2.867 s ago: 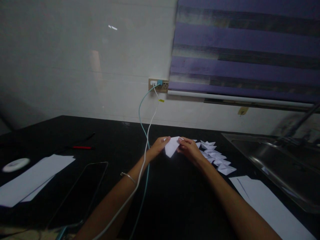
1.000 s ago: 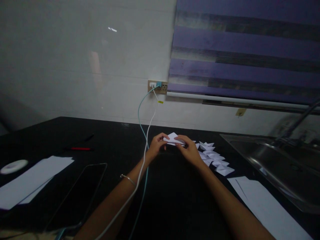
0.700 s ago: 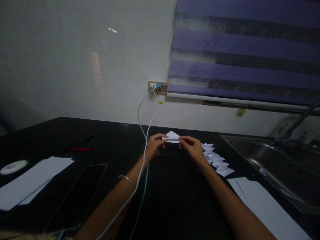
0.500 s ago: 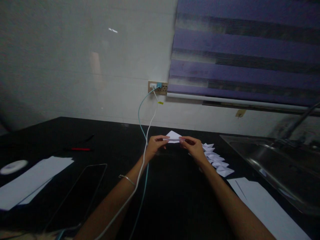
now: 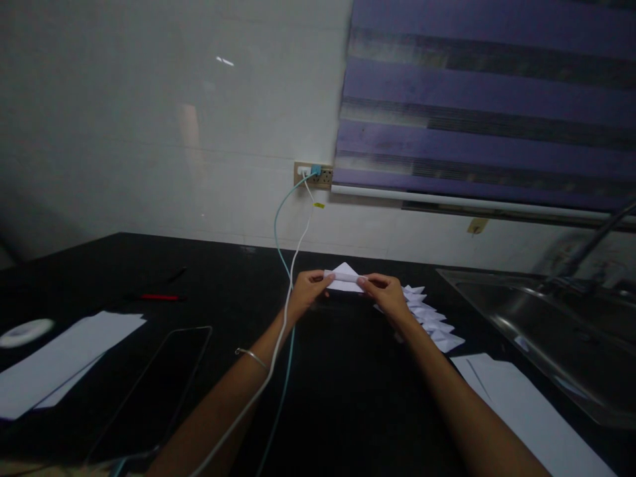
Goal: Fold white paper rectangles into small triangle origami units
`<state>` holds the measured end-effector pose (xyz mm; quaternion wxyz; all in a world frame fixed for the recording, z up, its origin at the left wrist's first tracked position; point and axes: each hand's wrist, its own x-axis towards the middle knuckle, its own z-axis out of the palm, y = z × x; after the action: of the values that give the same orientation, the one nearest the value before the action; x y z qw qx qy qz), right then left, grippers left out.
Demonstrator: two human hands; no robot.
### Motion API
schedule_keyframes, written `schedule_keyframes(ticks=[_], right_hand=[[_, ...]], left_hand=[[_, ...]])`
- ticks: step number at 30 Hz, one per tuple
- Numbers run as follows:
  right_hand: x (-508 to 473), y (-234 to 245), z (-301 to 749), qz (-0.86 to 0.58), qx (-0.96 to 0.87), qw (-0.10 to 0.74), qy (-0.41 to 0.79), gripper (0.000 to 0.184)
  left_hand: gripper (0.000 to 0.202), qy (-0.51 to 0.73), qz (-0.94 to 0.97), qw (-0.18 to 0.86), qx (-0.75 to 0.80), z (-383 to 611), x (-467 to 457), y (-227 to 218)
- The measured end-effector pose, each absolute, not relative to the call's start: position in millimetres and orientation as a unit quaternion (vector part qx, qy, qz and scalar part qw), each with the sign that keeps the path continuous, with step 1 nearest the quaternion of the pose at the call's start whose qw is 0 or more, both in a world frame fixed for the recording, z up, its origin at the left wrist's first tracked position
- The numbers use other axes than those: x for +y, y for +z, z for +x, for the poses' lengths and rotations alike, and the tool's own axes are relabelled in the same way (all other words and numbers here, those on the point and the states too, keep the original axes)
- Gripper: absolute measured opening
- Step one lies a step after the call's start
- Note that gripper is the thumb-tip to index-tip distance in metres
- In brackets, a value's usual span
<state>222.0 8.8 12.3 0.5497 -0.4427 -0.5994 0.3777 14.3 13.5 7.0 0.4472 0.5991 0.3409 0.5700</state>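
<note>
Between my two hands is a small folded piece of white paper, with a pointed top and a flat band across its lower part. My left hand pinches its left end, thumb in front and fingers behind. At the right end, my right hand grips it the same way. The paper is held a little above the black counter, near its back edge. Several folded white paper boats stand in a row just right of my right forearm. A bracelet circles my left forearm.
White sheets lie on the left beside a roll of tape, a red pen and a phone. More sheets lie right, by the steel sink. A white cable and a teal cable hang from the socket.
The folded paper has tilted in my hands, so its lower band now shows wider and flatter. Both hands stay in nearly the same place.
</note>
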Motion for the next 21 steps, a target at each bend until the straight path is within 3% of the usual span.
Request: schedule_keyframes(ticks=[5,10,16,21], right_hand=[[8,13,220,-0.441,-0.599,0.562,0.362,0.040],[3,17,217,-0.438,-0.611,0.565,0.339,0.038],[0,21,214,-0.458,-0.601,0.573,0.317,0.035],[-3,24,213,-0.477,-0.579,0.575,0.327,0.038]], left_hand=[[0.033,0.580,0.587,0.459,0.330,17,16,6],[0.051,0.576,0.577,0.479,0.326,17,16,6],[0.036,0.557,0.611,0.463,0.320,18,13,7],[0.036,0.558,0.612,0.464,0.314,18,14,7]])
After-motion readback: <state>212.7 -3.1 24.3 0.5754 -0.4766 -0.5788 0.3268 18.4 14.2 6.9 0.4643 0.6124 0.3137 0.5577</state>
